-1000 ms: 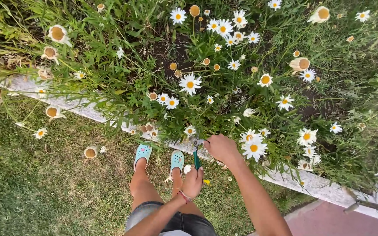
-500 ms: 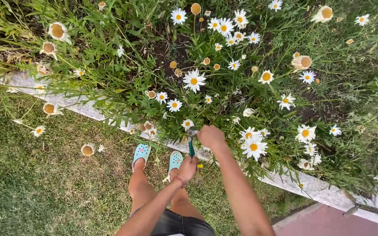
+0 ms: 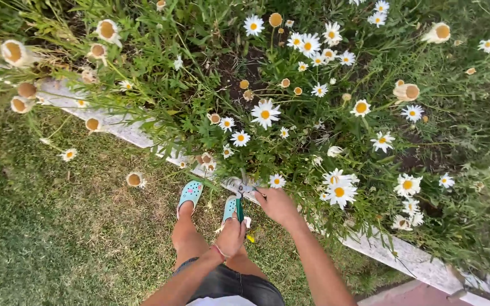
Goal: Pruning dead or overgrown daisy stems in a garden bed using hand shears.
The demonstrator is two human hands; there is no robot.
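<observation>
I stand on grass at the edge of a bed of white daisies [image 3: 265,113]. My left hand [image 3: 231,236] is closed around the green handle of garden shears [image 3: 239,195], whose metal blades point up toward the plants. My right hand [image 3: 277,205] is just right of the blades, fingers pinched on a thin stem below a small daisy [image 3: 277,181]. Below the hands are my feet in turquoise clogs [image 3: 190,194].
A pale stone curb [image 3: 404,256] runs diagonally between the lawn [image 3: 58,226] and the flower bed. Wilted brown-centred flower heads [image 3: 134,179] hang over the grass at left. A reddish paved strip [image 3: 421,294] shows at the bottom right corner.
The view has shifted, so the flowers sit further right and lower. Both hands moved down and slightly left; the shears now reach the curb edge, and my right hand is by a lower stem.
</observation>
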